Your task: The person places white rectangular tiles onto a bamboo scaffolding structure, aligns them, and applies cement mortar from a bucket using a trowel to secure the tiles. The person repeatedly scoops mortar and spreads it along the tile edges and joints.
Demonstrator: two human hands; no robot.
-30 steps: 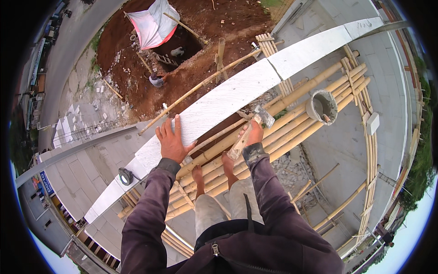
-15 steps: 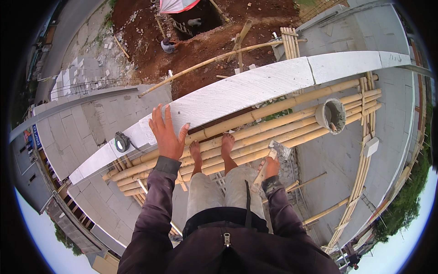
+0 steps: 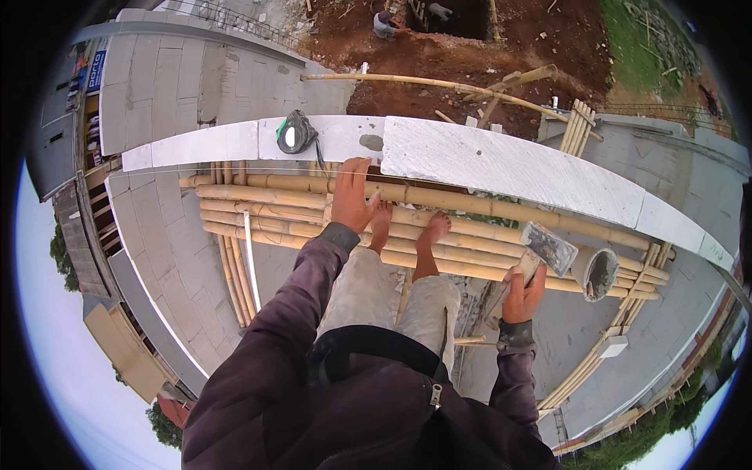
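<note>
My left hand (image 3: 352, 197) is open, its fingers stretched to the near edge of the white block wall (image 3: 501, 166), beside the joint of a taller block. Whether the fingertips press on the block cannot be made out. On top of the wall, left of that hand, sits a dark tape measure (image 3: 297, 133) with a strap. My right hand (image 3: 524, 294) is closed round a trowel (image 3: 551, 249), its flat blade smeared with grey mortar and pointing away from me. Just right of the blade stands a bucket (image 3: 595, 274) with mortar in it.
I stand barefoot on a scaffold of bamboo poles (image 3: 470, 249). A thin string (image 3: 211, 168) runs along the wall's near side. Beyond lies red soil (image 3: 368, 51) with a pit and a crouching person (image 3: 385, 25). A drop to lower grey walls shows below.
My view has shifted left along the wall. My left hand has come off the block's top face to its near edge. The trowel, still in my right hand, is now closer to the bucket.
</note>
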